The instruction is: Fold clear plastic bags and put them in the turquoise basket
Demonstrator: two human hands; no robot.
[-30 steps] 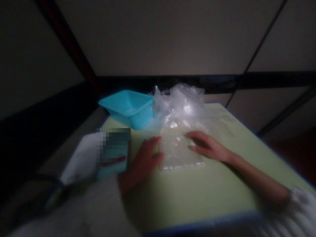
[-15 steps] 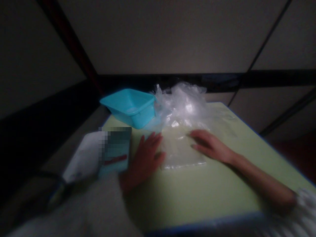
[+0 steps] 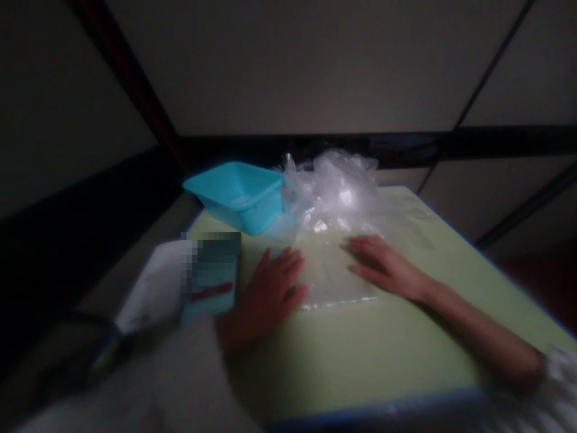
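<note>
A clear plastic bag (image 3: pixel 333 279) lies flat on the yellow-green table, its sealed edge toward me. My left hand (image 3: pixel 273 288) rests palm down on the bag's left side, fingers spread. At the right side of the bag, my right hand (image 3: pixel 378 264) lies with its fingers stretched out and the thumb apart. Neither hand grips anything. Behind the flat bag rises a crumpled heap of clear plastic (image 3: pixel 342 186). I cannot tell whether the bag and the heap are one piece.
A turquoise plastic basin (image 3: pixel 259 213) stands at the back left, beside the heap. Left of my left hand lies a teal book or box (image 3: pixel 211 270) with a red mark, partly blurred out, next to a white sheet (image 3: pixel 153 282). The table (image 3: pixel 351 361) has a blue edge; cupboard-like panels stand behind.
My left hand has slid slightly to the right over the bag's left edge. My right hand, the basin and the plastic heap have stayed in place.
</note>
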